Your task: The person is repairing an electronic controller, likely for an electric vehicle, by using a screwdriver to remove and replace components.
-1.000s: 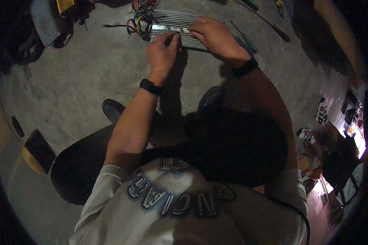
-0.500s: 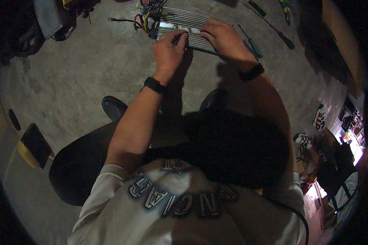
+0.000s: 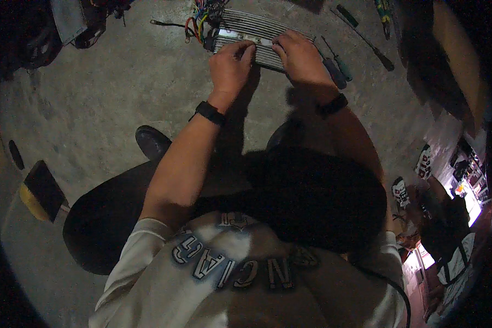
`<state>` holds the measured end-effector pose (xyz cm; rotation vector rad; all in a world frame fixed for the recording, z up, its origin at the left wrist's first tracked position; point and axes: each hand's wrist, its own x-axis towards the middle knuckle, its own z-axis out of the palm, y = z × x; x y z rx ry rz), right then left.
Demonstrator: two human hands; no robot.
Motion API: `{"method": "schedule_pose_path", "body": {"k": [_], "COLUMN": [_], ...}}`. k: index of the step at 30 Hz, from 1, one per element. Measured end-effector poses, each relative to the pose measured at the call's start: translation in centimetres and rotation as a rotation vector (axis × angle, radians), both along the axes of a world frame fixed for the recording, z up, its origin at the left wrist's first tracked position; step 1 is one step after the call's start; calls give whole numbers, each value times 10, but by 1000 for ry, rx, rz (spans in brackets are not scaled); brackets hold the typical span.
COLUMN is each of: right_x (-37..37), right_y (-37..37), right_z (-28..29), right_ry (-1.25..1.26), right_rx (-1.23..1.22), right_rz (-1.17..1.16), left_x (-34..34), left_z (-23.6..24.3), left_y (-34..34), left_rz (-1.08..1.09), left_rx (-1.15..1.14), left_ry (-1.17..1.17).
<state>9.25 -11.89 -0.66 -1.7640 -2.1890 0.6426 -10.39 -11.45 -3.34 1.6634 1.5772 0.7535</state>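
A finned metal controller box lies on the floor, far side of my feet. A smooth silver strip with small round fittings runs along its top. Coloured wires bunch at its left end. My left hand is over the near edge, thumb and forefinger pinched together by the strip. Further right, my right hand bends its fingers down onto the strip's right end, thumb close to forefinger. Whatever either hand's fingertips grip is too small or hidden to name. Both wrists wear black bands.
Screwdrivers with blue and green handles lie right of the box. A long screwdriver and yellow-green pliers lie beyond. Dark machinery stands far left. Another person's shoes show at right.
The box and both hands sit slightly lower and further right in the picture, along with a small shift of the view. Both hands keep nearly the same pose on the box.
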Motion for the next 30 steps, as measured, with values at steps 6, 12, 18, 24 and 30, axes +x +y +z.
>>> {"method": "schedule_pose_path", "body": {"k": [6,12,18,24,30], "right_x": [24,111,142,154,141], "right_y": [-11,-69,-53,-60,-71], "right_z": [5,-30,-62,-80,-59], "right_ry": [146,-165,-370,-442,-355], "right_rx": [18,-59,-169,-162,-218], "right_rz": [-277,-490,-466,-455,-481], "left_x": [-4,1,32,36,10], "left_z": [-7,-33,-70,-69,-42], "left_y": [1,5,48,31,18], "left_rz": [1,-42,-50,-13,-24], "left_rx": [21,50,185,142,56], "left_ry": [-48,-62,-29,-36,30]}}
